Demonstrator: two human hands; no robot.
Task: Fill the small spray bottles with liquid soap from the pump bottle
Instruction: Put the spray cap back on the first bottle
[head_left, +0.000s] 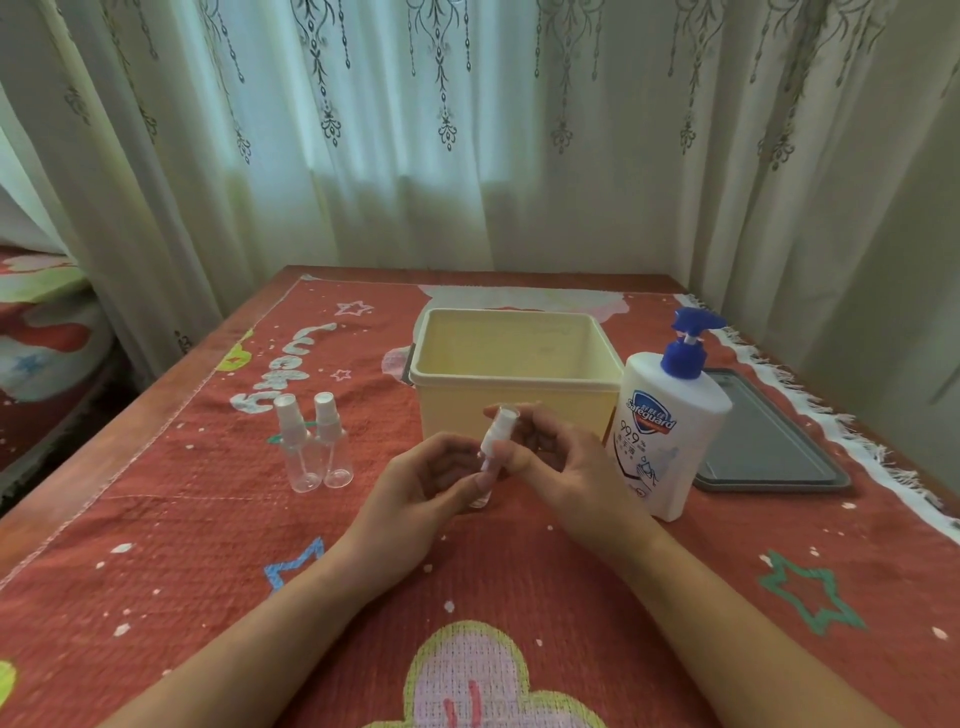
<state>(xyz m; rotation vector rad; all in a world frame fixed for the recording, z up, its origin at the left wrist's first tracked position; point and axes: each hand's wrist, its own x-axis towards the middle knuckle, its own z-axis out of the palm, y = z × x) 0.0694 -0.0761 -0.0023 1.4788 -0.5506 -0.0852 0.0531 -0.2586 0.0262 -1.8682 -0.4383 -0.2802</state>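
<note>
A small clear spray bottle (493, 447) with a white cap stands upright between my hands at the table's middle. My left hand (421, 488) grips its lower body. My right hand (561, 462) curls its fingers round the white spray top. Two more small clear spray bottles (313, 441) stand side by side to the left, capped, apart from both hands. The white pump bottle (670, 431) with a blue pump head stands just right of my right hand.
A cream plastic tub (514, 364) sits behind my hands. A grey tray (769, 441) lies flat at the right, behind the pump bottle. A red patterned cloth (208, 571) covers the table. Curtains hang close behind and at both sides.
</note>
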